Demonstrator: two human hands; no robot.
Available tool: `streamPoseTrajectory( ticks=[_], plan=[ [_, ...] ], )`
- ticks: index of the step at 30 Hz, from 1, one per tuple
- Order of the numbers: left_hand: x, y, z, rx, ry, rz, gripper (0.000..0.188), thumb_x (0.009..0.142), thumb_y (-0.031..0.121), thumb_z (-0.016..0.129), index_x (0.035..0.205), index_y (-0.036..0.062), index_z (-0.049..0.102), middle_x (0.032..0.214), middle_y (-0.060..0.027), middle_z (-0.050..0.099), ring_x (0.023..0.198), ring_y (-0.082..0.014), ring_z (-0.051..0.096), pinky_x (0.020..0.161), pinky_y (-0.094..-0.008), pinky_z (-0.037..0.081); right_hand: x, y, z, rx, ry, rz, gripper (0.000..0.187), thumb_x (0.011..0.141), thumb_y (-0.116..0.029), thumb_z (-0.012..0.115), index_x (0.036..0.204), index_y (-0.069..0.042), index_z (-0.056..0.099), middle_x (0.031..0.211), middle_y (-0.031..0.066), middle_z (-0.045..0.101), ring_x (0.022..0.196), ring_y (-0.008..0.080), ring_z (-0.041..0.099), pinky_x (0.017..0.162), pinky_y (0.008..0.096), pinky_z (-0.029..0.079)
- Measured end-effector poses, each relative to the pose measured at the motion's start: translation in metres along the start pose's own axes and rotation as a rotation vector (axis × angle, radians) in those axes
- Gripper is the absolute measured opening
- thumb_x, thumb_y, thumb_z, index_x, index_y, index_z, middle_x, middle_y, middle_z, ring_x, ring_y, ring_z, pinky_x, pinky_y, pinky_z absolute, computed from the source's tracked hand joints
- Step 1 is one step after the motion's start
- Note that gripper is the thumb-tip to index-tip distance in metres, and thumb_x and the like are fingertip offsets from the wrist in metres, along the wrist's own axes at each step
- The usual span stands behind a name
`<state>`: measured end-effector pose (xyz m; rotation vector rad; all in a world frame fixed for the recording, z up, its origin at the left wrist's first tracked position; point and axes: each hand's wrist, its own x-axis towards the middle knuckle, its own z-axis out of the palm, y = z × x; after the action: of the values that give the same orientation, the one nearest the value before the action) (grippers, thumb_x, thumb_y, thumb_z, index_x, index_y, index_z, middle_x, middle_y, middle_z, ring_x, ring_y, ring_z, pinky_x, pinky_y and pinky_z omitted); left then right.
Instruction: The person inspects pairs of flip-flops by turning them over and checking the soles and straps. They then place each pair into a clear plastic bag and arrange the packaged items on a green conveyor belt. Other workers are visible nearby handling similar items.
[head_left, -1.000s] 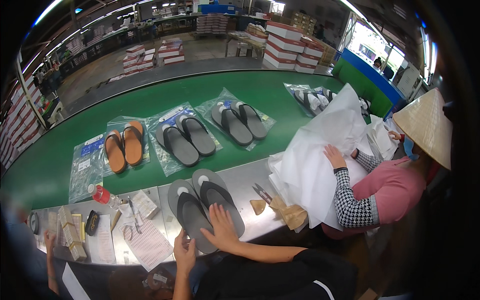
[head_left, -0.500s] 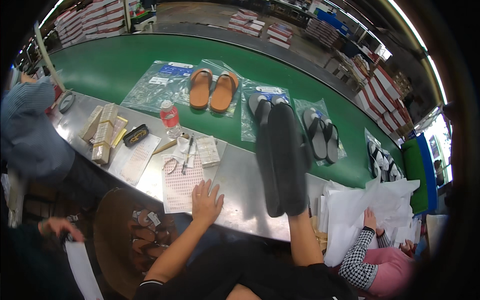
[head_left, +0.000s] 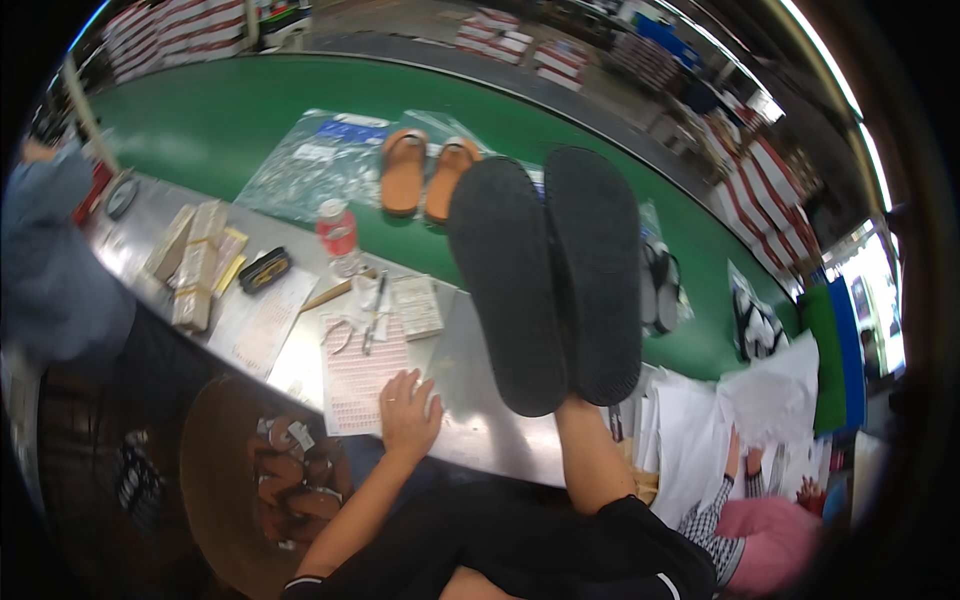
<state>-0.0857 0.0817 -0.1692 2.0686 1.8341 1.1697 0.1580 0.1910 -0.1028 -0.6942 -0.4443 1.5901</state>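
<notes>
A pair of black flip-flops [head_left: 500, 290] is raised above the bench, dark soles facing me. They hide my right hand; only the right forearm [head_left: 590, 455] shows below the heel ends, and the hand holds the pair up. My left hand [head_left: 410, 415] lies with fingers stretched on the metal bench edge, touching the right side of a printed label sheet [head_left: 360, 395]. Beyond that hand are a stack of small white cards [head_left: 417, 305], a black pen [head_left: 376, 315] and a bottle with a red label [head_left: 338, 238].
Tan flip-flops [head_left: 403, 175] lie on clear bags on the green belt [head_left: 230, 100]; more dark sandals [head_left: 660, 285] lie right. White paper [head_left: 690, 430] covers the bench's right end, beside a co-worker in pink [head_left: 770, 540]. Another person [head_left: 60, 270] stands left. A bin [head_left: 215, 480] holds brown sandals.
The black flip-flops have swung from nearly edge-on to showing both soles broadly, and spread slightly apart. My left hand stays by the label sheet. A hand at the lower left has left the view.
</notes>
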Motion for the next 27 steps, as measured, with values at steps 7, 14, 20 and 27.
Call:
streamPoseTrajectory(
  ticks=[7, 14, 20, 27],
  plan=[
    [0.002, -0.001, -0.003, -0.041, 0.018, -0.040, 0.028, 0.082, 0.018, 0.069, 0.107, 0.0065, 0.068, 0.120, -0.0139, 0.060, 0.121, -0.0337, 0.052, 0.104, -0.0468, 0.038, 0.067, -0.010, 0.087, -0.724, -0.136, 0.008, 0.038, 0.103, -0.026, 0.046, 0.131, -0.002, 0.055, 0.113, 0.0070, 0.065, 0.097, 0.0137, 0.060, 0.084, 0.0260, 0.047],
    [0.006, 0.000, -0.006, -0.032, 0.021, -0.057, 0.026, 0.081, 0.016, 0.068, 0.105, 0.0067, 0.067, 0.117, -0.0116, 0.062, 0.117, -0.0319, 0.054, 0.102, -0.0471, 0.040, 0.178, 0.023, 0.257, -1.192, -0.178, -0.396, 0.040, 0.100, -0.032, 0.051, 0.121, 0.000, 0.061, 0.103, 0.0104, 0.068, 0.092, 0.0151, 0.061, 0.084, 0.0297, 0.045],
    [0.006, 0.000, -0.006, -0.023, 0.044, -0.044, 0.025, 0.080, 0.014, 0.068, 0.104, 0.0057, 0.067, 0.116, -0.0124, 0.062, 0.116, -0.0315, 0.055, 0.102, -0.0458, 0.040, 0.199, 0.040, 0.341, -1.029, -0.455, -0.699, 0.049, 0.098, -0.034, 0.058, 0.132, 0.001, 0.056, 0.107, 0.0083, 0.064, 0.098, 0.0143, 0.057, 0.086, 0.0283, 0.047],
    [0.005, 0.000, -0.004, -0.015, 0.032, -0.050, 0.024, 0.080, 0.015, 0.069, 0.102, 0.0076, 0.068, 0.116, -0.0107, 0.062, 0.118, -0.0305, 0.054, 0.102, -0.0460, 0.040, 0.130, 0.037, 0.227, -1.187, -0.582, -0.492, 0.045, 0.094, -0.025, 0.063, 0.130, 0.001, 0.056, 0.124, 0.0167, 0.059, 0.115, 0.0225, 0.057, 0.095, 0.0339, 0.047]
  ],
)
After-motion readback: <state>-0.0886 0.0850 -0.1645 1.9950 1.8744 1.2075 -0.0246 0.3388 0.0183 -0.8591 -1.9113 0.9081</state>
